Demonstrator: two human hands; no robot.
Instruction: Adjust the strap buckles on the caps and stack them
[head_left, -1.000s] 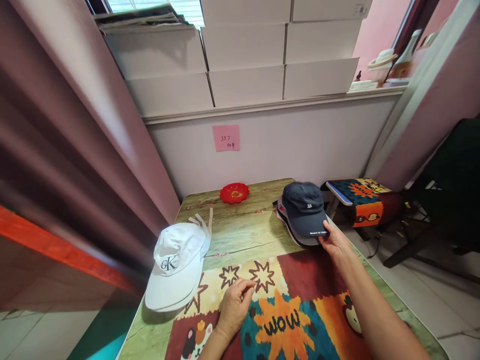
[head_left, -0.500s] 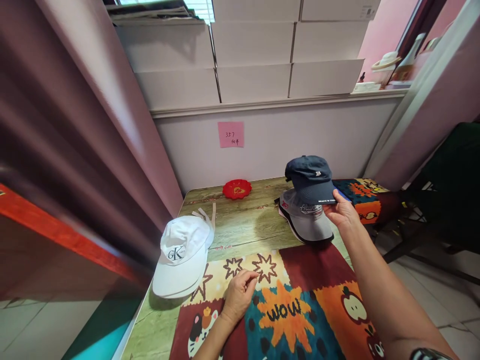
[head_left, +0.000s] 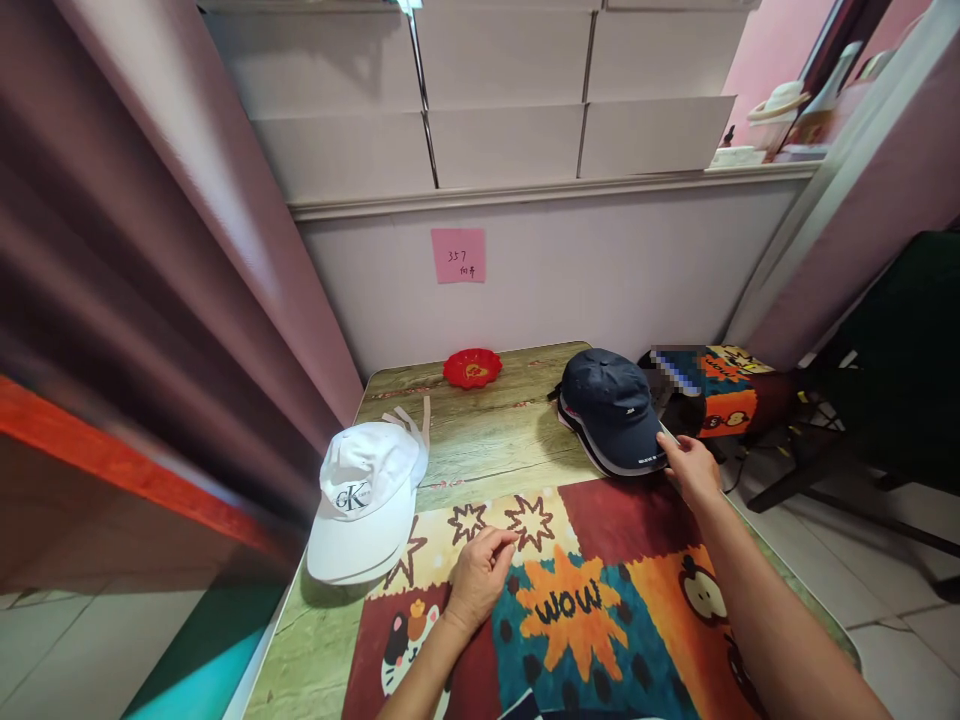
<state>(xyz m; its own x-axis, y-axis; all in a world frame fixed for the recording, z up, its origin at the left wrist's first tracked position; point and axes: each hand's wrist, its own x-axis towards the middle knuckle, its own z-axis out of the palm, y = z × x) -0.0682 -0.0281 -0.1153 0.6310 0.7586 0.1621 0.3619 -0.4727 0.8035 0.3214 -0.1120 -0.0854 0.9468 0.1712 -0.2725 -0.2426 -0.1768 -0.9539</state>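
A navy baseball cap (head_left: 609, 405) now covers a grey cap (head_left: 600, 462), whose black-edged brim shows only as a rim below it. My right hand (head_left: 691, 470) has its fingers closed on the right edge of the navy brim. Loosely curled and with nothing visible in it, my left hand (head_left: 484, 572) rests over the patterned mat (head_left: 615, 515). To its left on the wooden table (head_left: 480, 440) sits a white cap (head_left: 364, 500) with "CK"-like letters, stacked on another pale cap with straps behind.
A red scalloped dish (head_left: 472, 368) stands at the table's back edge. Above it a pink note (head_left: 459, 256) sticks to the wall. Curtains (head_left: 187, 250) hang at the left, and a dark chair (head_left: 892, 370) stands at the right beside a second patterned surface (head_left: 731, 400).
My right hand has lowered the navy cap onto the grey cap, covering most of it. My left hand has stayed in place. The view has tilted down slightly.
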